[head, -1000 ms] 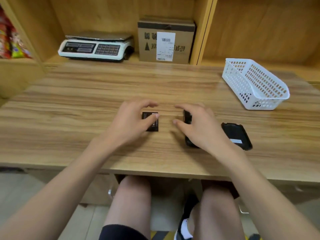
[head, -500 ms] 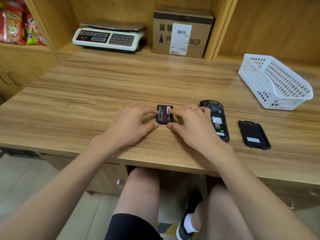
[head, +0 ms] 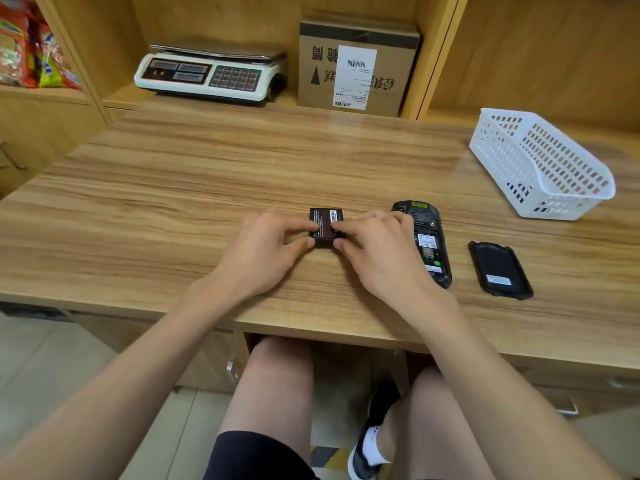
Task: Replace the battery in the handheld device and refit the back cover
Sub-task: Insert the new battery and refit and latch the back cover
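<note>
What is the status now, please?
Both hands, left and right, pinch battery on desk. Device open, cover beside it. Nothing blocking.

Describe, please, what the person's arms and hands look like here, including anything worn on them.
Both arms are bare from the frame edge to the wrist: no sleeves in view. The left hand and right hand wear no gloves, and no watch, ring or bracelet shows. The fingers are uncovered, with short nails. No markings or bandages are visible.

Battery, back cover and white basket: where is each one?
battery (head: 326, 216): head view, on its label near the top edge.
back cover (head: 499, 270): head view, its middle.
white basket (head: 540, 164): head view, its near side wall.
</note>
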Motion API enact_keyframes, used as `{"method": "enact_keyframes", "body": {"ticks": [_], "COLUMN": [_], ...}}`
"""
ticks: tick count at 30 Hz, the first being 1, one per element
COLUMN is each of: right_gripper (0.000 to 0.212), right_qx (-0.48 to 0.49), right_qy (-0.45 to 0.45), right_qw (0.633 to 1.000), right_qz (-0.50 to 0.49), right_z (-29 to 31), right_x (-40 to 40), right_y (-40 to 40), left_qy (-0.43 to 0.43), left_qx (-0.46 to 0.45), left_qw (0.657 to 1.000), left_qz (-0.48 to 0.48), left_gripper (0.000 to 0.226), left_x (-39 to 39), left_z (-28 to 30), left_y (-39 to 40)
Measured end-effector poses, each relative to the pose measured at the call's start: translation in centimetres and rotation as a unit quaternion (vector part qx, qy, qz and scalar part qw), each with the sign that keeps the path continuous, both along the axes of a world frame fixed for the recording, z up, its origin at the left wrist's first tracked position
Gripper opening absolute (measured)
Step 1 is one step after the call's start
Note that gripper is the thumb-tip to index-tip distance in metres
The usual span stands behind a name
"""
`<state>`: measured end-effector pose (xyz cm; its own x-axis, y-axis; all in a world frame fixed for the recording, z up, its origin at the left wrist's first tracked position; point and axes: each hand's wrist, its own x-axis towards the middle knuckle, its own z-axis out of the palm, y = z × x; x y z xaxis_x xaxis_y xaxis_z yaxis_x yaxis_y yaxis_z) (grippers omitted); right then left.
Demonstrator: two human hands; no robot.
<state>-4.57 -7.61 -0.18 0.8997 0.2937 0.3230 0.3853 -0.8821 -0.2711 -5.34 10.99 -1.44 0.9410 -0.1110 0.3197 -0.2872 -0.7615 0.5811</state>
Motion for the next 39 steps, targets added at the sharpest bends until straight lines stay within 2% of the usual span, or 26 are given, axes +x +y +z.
{"method": "enact_keyframes", "body": {"ticks": [4, 7, 9, 15, 22, 31, 39], "right_gripper": [0.03, 0.03, 0.03, 0.028, 0.028, 0.025, 0.024], "right_qx": [0.056, 0.145, 0.173, 0.204, 0.227, 0.246, 0.224], "right_qy": [0.014, 0.044, 0.038, 0.012, 0.013, 0.011, 0.018], "right_qw": [0.998, 0.988, 0.984, 0.977, 0.969, 0.965, 0.97], "right_qz": [-0.008, -0.015, -0.026, -0.064, -0.097, -0.093, -0.095], "right_z": [0.7, 1.2, 1.5, 2.5, 1.4, 0.3, -0.4], "right_x": [-0.1, -0.3, -0.5, -2.2, -4.1, -5.3, -5.3], "right_y": [-0.6, -1.6, -2.7, -6.4, -9.9, -10.9, -11.1], "left_qy": [-0.018, -0.034, -0.041, -0.073, -0.062, -0.051, -0.047], "left_qx": [-0.044, -0.073, -0.098, -0.12, -0.124, -0.105, -0.086], "left_qw": [0.999, 0.997, 0.994, 0.989, 0.985, 0.987, 0.989], "left_qz": [0.0, 0.006, 0.001, -0.044, -0.1, -0.108, -0.107], "left_gripper": [0.025, 0.024, 0.023, 0.021, 0.021, 0.02, 0.02], "left_x": [0.1, 0.1, 0.1, 0.3, -0.3, -1.5, -1.6], "left_z": [0.3, 0.7, 1.0, 1.5, 0.6, 0.5, 0.4], "left_y": [-0.6, -1.5, -2.7, -6.6, -9.8, -10.5, -10.6]}}
